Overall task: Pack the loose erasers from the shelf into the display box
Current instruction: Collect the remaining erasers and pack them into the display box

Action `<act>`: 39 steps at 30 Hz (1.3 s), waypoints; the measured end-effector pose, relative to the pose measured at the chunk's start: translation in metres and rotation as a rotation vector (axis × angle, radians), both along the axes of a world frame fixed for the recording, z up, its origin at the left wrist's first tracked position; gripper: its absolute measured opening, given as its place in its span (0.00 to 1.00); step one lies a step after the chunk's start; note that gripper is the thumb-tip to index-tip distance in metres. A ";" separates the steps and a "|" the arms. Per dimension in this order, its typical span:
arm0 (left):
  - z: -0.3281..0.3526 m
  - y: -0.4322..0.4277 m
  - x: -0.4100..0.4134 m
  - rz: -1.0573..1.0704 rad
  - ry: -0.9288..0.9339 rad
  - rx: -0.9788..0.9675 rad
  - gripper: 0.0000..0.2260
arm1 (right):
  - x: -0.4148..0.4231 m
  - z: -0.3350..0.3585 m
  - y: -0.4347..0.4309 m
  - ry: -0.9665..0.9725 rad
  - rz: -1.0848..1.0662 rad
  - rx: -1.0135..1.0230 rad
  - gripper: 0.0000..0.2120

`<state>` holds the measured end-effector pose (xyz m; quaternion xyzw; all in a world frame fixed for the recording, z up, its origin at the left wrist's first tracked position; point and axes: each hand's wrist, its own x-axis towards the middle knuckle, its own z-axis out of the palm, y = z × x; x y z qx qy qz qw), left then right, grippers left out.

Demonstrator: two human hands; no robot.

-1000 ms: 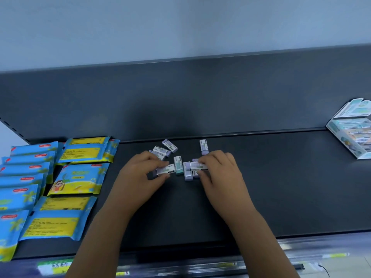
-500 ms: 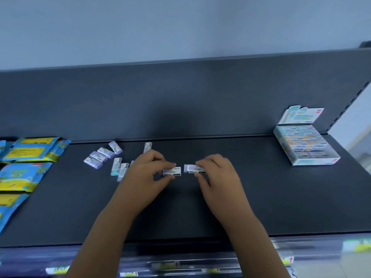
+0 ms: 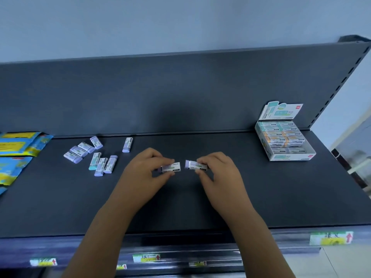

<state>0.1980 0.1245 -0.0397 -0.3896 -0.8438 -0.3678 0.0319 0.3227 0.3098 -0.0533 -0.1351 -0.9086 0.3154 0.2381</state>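
The left hand (image 3: 148, 171) and right hand (image 3: 217, 173) each pinch one eraser above the shelf (image 3: 200, 207); the display box (image 3: 285, 141) sits far right.

Your left hand (image 3: 144, 173) pinches a lilac eraser (image 3: 171, 167) and your right hand (image 3: 216, 173) pinches a second eraser (image 3: 195, 165) — end to end, just apart, mid-shelf (image 3: 200, 205). The loose erasers (image 3: 94, 155) lie scattered to your left near blue packets (image 3: 18, 143); the display box (image 3: 285, 141) stands open far right.

Dark shelf (image 3: 261, 197) carries loose erasers (image 3: 95, 161) left, blue packets (image 3: 18, 143) far left, display box (image 3: 289, 157) right.
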 end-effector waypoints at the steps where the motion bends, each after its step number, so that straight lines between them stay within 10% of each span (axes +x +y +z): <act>1: 0.002 0.001 -0.001 -0.013 -0.028 0.021 0.14 | -0.002 0.002 0.002 -0.006 -0.003 0.005 0.08; 39: 0.004 0.287 0.107 0.000 0.030 -0.078 0.15 | 0.105 0.007 0.283 0.002 -0.126 0.228 0.10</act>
